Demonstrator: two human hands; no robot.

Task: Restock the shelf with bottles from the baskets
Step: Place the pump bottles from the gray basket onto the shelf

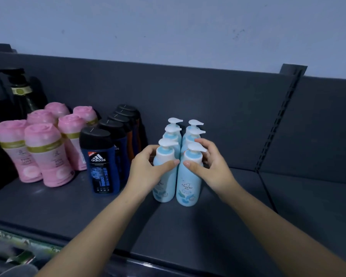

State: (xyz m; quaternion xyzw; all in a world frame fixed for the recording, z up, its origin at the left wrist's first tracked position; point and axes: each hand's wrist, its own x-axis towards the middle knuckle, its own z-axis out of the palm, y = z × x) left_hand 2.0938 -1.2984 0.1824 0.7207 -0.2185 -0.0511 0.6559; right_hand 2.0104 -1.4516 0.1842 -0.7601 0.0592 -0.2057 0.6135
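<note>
Two rows of light blue pump bottles with white pump heads stand on the dark shelf. My left hand grips the front left blue bottle just under its pump, thumb across the front. My right hand grips the front right blue bottle the same way. Both bottles stand upright on the shelf, side by side and nearly touching. Several more blue bottles line up behind them.
A row of dark blue shower gel bottles with black caps stands left of the blue ones. Several pink bottles stand further left, dark green pump bottles in the far left corner. A slotted upright divides the shelf at right.
</note>
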